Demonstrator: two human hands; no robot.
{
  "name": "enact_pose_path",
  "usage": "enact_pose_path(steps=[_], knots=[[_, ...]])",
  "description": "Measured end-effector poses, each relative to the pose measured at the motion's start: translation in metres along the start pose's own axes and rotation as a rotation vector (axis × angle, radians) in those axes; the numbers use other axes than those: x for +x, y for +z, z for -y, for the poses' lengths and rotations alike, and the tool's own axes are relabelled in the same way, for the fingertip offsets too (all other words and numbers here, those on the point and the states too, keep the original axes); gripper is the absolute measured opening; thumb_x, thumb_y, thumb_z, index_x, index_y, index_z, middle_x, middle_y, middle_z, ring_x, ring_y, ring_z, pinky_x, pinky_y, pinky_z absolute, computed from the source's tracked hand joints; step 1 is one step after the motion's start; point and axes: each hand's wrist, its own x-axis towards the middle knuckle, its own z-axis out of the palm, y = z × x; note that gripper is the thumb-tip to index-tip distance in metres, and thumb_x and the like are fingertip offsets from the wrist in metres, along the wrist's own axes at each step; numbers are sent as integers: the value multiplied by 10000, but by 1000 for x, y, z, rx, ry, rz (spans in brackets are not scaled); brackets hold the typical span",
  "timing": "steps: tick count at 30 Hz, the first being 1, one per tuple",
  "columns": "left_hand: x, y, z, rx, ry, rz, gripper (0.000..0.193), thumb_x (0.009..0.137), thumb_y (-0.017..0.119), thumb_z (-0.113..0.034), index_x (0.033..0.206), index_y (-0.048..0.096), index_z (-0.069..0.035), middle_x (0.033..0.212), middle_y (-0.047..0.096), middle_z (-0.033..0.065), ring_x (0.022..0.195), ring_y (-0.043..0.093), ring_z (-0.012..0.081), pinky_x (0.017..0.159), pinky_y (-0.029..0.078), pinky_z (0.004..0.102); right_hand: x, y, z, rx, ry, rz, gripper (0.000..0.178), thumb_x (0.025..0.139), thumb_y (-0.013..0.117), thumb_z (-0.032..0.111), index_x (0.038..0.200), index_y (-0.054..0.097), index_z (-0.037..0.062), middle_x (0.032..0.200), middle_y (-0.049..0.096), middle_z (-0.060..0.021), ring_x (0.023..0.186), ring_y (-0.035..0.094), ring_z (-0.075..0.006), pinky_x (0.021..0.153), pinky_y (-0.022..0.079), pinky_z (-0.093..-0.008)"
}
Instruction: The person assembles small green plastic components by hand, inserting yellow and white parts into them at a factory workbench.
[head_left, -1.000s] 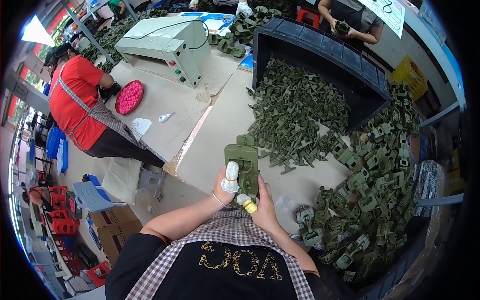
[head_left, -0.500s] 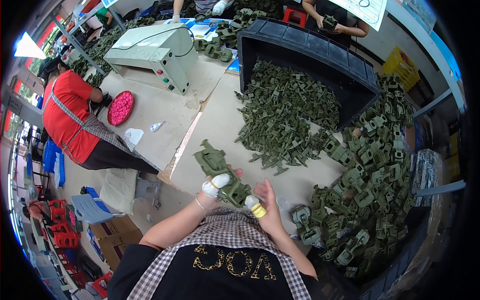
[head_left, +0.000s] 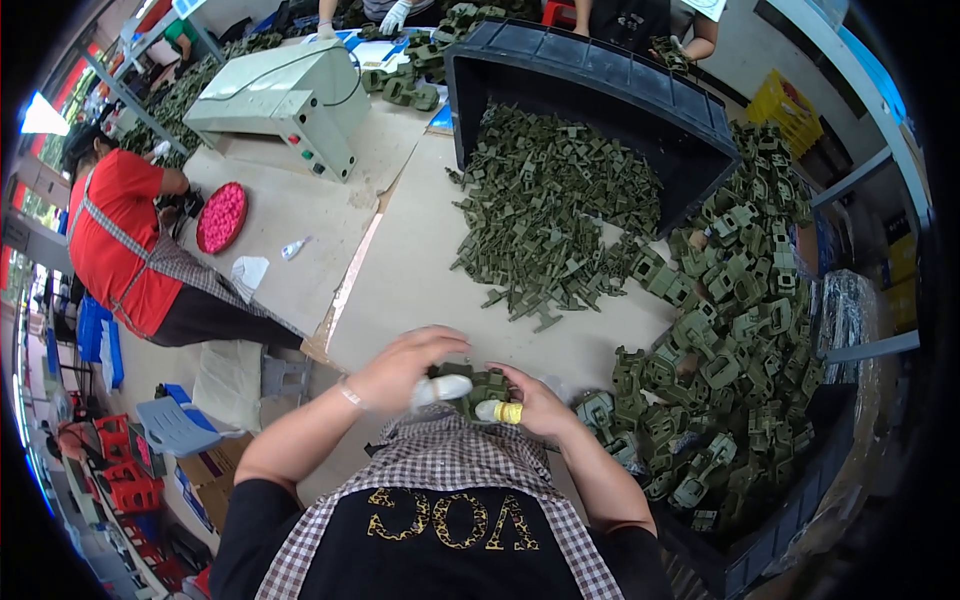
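Close to my apron, an olive-green moulded plastic part [head_left: 486,388] is partly hidden by my hands. My right hand [head_left: 538,404] is closed on its right side, with the thumb, wrapped in white and yellow tape, lying over it. On the other side my left hand [head_left: 400,373] arches beside the part, fingers stretched out above it. Its white-covered thumb is by the part's left edge, slightly blurred; whether it touches I cannot tell. Beyond my hands lies a heap of small green plastic pieces [head_left: 545,200], spilling from a tipped black crate [head_left: 590,75].
Larger green parts [head_left: 715,350] are piled along my right side. A pale machine with buttons [head_left: 280,110] stands at the far left of the table. A person in red [head_left: 125,240] works beside a bowl of pink pieces [head_left: 221,218]. Other people stand across the table.
The green part has come nearer my body and is now more covered by my hands. My left fingers have lifted and stretched over it; my right hand has closed on it.
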Motion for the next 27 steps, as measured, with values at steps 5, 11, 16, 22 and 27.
enact_pose_path(steps=[5,11,16,22,27], knots=[[13,44,70,-211,-201,797,344,740,606,-189,1025,522,-16,990,552,121,887,551,229,792,426,308,1,-6,-19,-142,91,168,766,697,697,120,1309,244,38,1201,428,-136,1056,472,-193,911,365,-294],[10,66,82,12,-48,679,351,726,613,-232,996,536,-22,924,589,106,837,575,225,744,441,319,-7,-1,-26,-287,122,10,637,703,673,95,1257,361,49,1148,501,-149,1050,491,-203,886,388,-299],[4,78,105,-76,-186,666,358,721,627,-216,1014,559,-23,977,598,104,866,577,196,762,446,296,-3,-1,-45,-48,140,16,557,731,633,34,1232,390,5,1155,505,-119,1044,493,-170,876,394,-272],[0,63,119,-302,-400,665,520,761,619,-178,1226,424,-52,1187,491,104,1092,453,162,928,351,276,5,-22,-63,135,188,77,559,763,609,49,1256,353,-8,1186,480,-101,1084,462,-184,912,363,-282],[-64,48,162,-512,-328,522,560,764,603,-50,1271,367,-69,1204,475,85,1114,434,158,941,346,296,-9,-41,-109,264,274,-30,572,794,578,86,1292,305,16,1259,412,-121,1169,385,-201,945,330,-304]])
